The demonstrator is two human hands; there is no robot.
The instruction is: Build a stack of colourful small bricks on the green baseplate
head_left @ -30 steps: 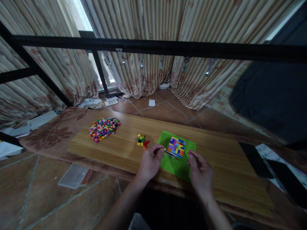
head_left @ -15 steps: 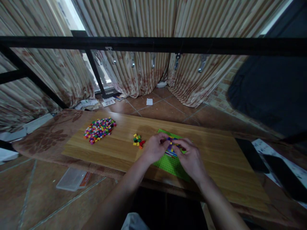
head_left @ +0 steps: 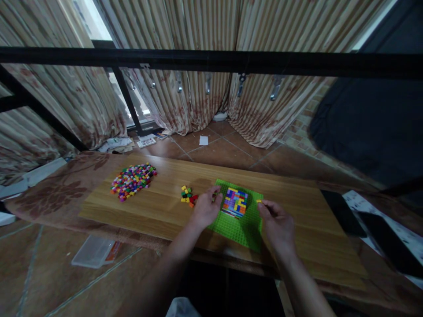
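Just right of centre in the lower half of the frame, we see our block of coloured bricks, a stacked square standing on the green baseplate. Our right hand is at the plate's right edge, thumb and forefinger pinched narrow on a small yellow brick, apart from the block. Our left hand is at the plate's left edge, its fingers curled near the block; we cannot tell whether they grip anything. Just left of that hand lies a small cluster of bricks in yellow, green, red and orange. Farther out, at centre left, we have a big mixed pile of bricks on the same wooden tabletop. At lower left, a clear plastic box lies on the tiled floor
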